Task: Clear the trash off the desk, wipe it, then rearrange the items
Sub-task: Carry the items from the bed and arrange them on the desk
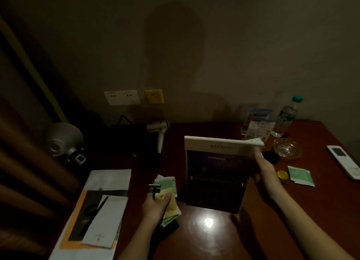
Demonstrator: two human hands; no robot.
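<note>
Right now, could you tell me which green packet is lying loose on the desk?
The green packet beside the gold tin, lying flat; the other packets are held in the left hand.

Glossy red-brown worktop (311, 211). At left: lamp (64, 140), hair dryer (159, 131), folder (78, 220). At right: water bottle (286, 117), leaflet stand (257, 123), glass dish (286, 147), remote (344, 162), green sachet (301, 176) just beside small gold tin (282, 175).

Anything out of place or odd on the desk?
Yes. A green sachet and a small gold round lid lie loose on the right of the red-brown desk. The left hand grips a wad of green and yellow wrappers; the right hand holds a cream-topped dark booklet upright.
</note>
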